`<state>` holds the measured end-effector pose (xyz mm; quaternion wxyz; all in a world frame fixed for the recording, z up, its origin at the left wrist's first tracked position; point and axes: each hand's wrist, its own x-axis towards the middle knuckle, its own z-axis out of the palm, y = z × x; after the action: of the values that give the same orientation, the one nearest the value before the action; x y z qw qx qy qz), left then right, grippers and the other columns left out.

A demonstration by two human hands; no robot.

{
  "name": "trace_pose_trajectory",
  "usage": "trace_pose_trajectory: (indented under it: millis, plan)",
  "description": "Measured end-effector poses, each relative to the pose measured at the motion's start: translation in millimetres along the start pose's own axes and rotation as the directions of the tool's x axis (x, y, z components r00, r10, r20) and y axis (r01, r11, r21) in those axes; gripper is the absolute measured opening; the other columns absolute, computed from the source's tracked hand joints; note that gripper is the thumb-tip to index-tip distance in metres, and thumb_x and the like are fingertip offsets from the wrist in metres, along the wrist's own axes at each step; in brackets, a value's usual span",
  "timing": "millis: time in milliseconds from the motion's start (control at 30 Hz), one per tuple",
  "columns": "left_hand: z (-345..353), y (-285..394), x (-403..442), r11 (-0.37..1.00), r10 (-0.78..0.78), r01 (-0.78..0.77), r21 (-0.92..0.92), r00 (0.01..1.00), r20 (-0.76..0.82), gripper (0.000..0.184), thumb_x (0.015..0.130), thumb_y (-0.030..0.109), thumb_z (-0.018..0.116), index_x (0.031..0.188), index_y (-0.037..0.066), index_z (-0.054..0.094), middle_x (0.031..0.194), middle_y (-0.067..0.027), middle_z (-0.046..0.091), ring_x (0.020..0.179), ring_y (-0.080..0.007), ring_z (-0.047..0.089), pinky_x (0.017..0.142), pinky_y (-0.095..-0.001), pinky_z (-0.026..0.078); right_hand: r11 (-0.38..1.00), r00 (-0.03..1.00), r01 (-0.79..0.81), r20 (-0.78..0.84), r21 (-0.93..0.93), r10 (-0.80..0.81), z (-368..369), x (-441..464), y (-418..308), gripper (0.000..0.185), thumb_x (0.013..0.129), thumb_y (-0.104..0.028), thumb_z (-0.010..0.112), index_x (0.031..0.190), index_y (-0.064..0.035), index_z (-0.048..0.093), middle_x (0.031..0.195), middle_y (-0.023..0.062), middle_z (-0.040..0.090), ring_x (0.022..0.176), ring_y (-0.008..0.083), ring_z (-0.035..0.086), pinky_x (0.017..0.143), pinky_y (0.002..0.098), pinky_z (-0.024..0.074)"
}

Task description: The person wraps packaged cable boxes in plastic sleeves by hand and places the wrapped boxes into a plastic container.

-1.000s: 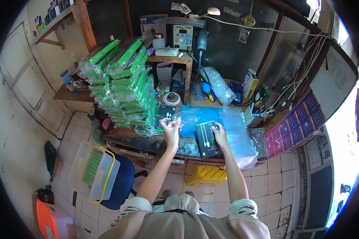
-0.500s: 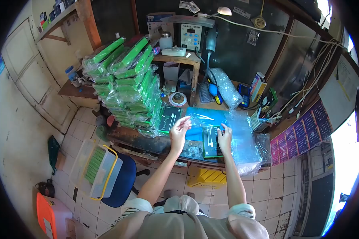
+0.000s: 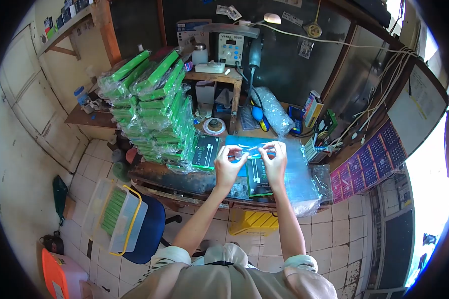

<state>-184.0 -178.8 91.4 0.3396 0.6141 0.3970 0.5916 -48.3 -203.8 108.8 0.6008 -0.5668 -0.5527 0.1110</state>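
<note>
My left hand (image 3: 229, 165) and my right hand (image 3: 274, 159) are both closed on a clear plastic bag (image 3: 252, 151), pinching it from either side. Under the bag and between the hands lies a dark box with a white cable picture (image 3: 258, 180), its lower part showing at the desk's front. A similar dark box (image 3: 206, 151) rests flat to the left of my left hand. Beneath the bag is a blue mat (image 3: 238, 142). Clear plastic sheets (image 3: 302, 174) lie to the right of my right hand.
A tall stack of green boxes in clear wrap (image 3: 157, 112) stands on the left. Behind are a wooden shelf (image 3: 214, 74), a bubble-wrap roll (image 3: 274, 112) and a pen holder (image 3: 314, 149). A clear bin (image 3: 127, 224) sits on a blue chair (image 3: 154, 229).
My right hand has left the dark box and moved up to the plastic bag. My left hand has come closer to it, and both now grip the bag.
</note>
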Motion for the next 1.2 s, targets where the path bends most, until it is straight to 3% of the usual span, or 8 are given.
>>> trace_pose_trajectory:
  millis: [267,400,633,733,833,1000,1100,1200]
  plan:
    - [-11.6,2.0,5.9,0.999,0.016,-0.016,-0.047,1.000,0.000,0.023,0.068,0.005,0.071,0.086,0.002,0.058,0.086,-0.0035,0.058,0.076,-0.0106,0.058,0.066,-0.0228,0.049,0.999,0.999,0.020,0.045,-0.028,-0.018,8.7,0.3,-9.8,0.033,0.069,-0.002,0.069,0.096,-0.0027,0.051,0.085,0.0066,0.052,0.070,0.0129,0.054,0.061,0.0248,0.0468]
    - [-12.6,2.2,5.3,0.999,0.022,-0.026,-0.047,0.997,-0.079,0.017,0.071,0.003,0.067,0.082,0.002,0.055,0.079,-0.0030,0.056,0.070,-0.0086,0.056,0.060,-0.0221,0.047,0.983,0.995,-0.055,0.094,0.177,0.039,16.4,-3.0,-3.5,0.038,0.069,0.002,0.066,0.102,-0.0044,0.048,0.082,0.0053,0.053,0.071,0.0114,0.053,0.065,0.0242,0.0462]
    - [-15.8,2.3,2.5,0.991,0.108,-0.099,0.090,0.989,-0.101,0.019,0.072,-0.002,0.063,0.068,0.002,0.045,0.061,-0.0021,0.048,0.056,-0.0057,0.047,0.049,-0.0223,0.039,0.993,0.993,-0.092,-0.087,-0.080,0.085,18.6,1.7,-6.0,0.012,0.075,-0.005,0.061,0.079,-0.0016,0.049,0.070,0.0061,0.047,0.059,0.0145,0.045,0.057,0.0277,0.0395]
    - [-20.5,-7.2,8.1,0.991,0.083,-0.081,0.111,0.996,-0.018,0.018,0.069,-0.006,0.061,0.068,0.002,0.045,0.065,-0.0064,0.047,0.057,-0.0159,0.050,0.051,-0.0271,0.041,0.986,0.992,-0.006,-0.122,-0.169,-0.015,18.0,12.2,-4.0,0.010,0.075,0.001,0.057,0.079,-0.0014,0.048,0.079,0.0086,0.047,0.060,0.0153,0.047,0.056,0.0295,0.0397]
    - [-18.4,-21.5,21.1,0.983,0.137,-0.128,0.129,0.989,-0.058,0.016,0.070,-0.011,0.054,0.070,0.001,0.044,0.073,-0.0083,0.044,0.055,-0.0177,0.051,0.050,-0.0297,0.043,0.995,0.995,-0.094,0.014,-0.026,0.094,22.3,12.2,-13.1,0.012,0.073,0.007,0.053,0.080,-0.0008,0.048,0.082,0.0100,0.047,0.061,0.0169,0.051,0.057,0.0303,0.0422]
    - [-27.3,-20.0,27.2,0.997,0.078,-0.076,0.030,0.995,-0.066,0.015,0.071,-0.010,0.054,0.070,0.001,0.044,0.071,-0.0083,0.043,0.051,-0.0183,0.049,0.050,-0.0304,0.042,0.998,0.998,0.052,0.022,-0.046,-0.051,35.3,6.0,-5.6,0.011,0.071,0.008,0.054,0.078,0.0003,0.052,0.072,0.0078,0.051,0.063,0.0158,0.055,0.060,0.0282,0.0453]
    - [-30.3,-26.9,40.9,0.970,0.133,-0.110,0.218,0.987,-0.093,0.019,0.068,-0.011,0.055,0.067,0.003,0.042,0.062,-0.0073,0.041,0.050,-0.0178,0.044,0.047,-0.0314,0.035,0.981,0.993,0.120,0.018,-0.156,-0.118,34.5,15.0,-8.8,0.014,0.066,0.011,0.050,0.074,-0.0005,0.049,0.066,0.0080,0.044,0.057,0.0162,0.043,0.055,0.0288,0.0373]
    - [-33.5,6.9,65.1,0.900,0.359,-0.304,0.313,0.924,-0.134,0.021,0.066,-0.014,0.053,0.067,0.002,0.040,0.069,-0.0089,0.042,0.058,-0.0207,0.046,0.053,-0.0318,0.038,0.951,0.959,0.272,-0.038,-0.144,-0.280,36.2,41.7,-32.1,0.019,0.064,0.015,0.045,0.074,-0.0008,0.046,0.072,0.0091,0.043,0.061,0.0176,0.044,0.057,0.0281,0.0377]
